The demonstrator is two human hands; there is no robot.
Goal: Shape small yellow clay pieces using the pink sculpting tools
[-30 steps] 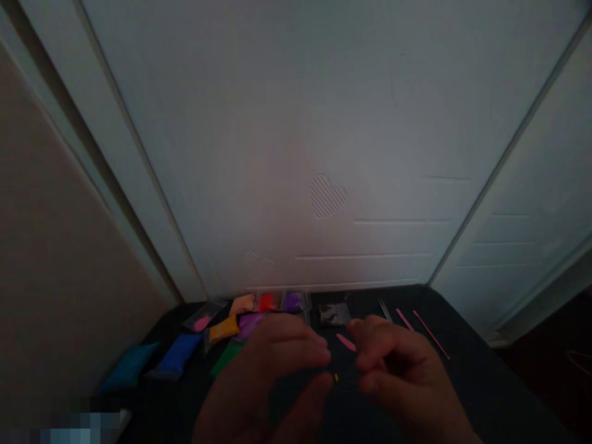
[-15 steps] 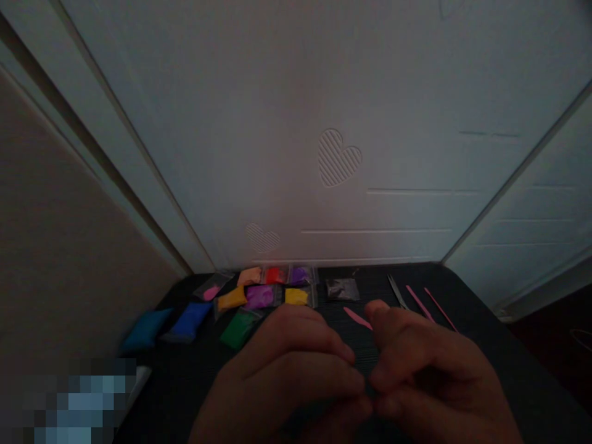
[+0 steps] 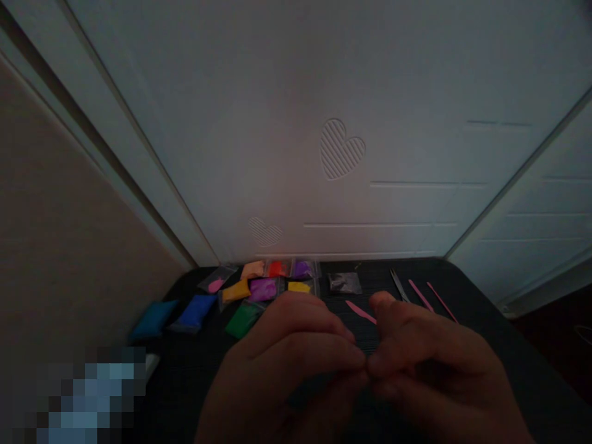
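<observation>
**Everything's laid out, fingertip work still looks unfinished**

So, from my end of the feed, biggest stuff first. A white panel (image 3: 277,123) with heart patterns fills most of the head view, and the dark worktop (image 3: 194,376) sits right against it. It's pretty dim in here.

Left hand (image 3: 263,376) and right hand (image 3: 444,357) are in front, brought together over the worktop. On both, thumb and forefinger curl in to where the two hands meet. I can't tell if the tips are fully closed or pinching something.

Setting out looks done to me: teal packet (image 3: 154,319), blue packet (image 3: 195,312) and green packet (image 3: 242,319) nearer on the left, with smaller colored ones grouped behind, including a yellow packet (image 3: 299,287) partly hidden by the left hand. A clear bag (image 3: 344,283) lies right of those.

Tools are out too, none in hand: scissors (image 3: 398,285), two pink sticks (image 3: 420,295) and a pink knife (image 3: 361,312), all partly or just behind the right hand.

Smallest last: if there's a piece being worked, it's hidden where the fingertips meet. I can't spot anything finished, so I'd call the shaping or pinching underway, not complete. How much is left, I honestly can't say.
</observation>
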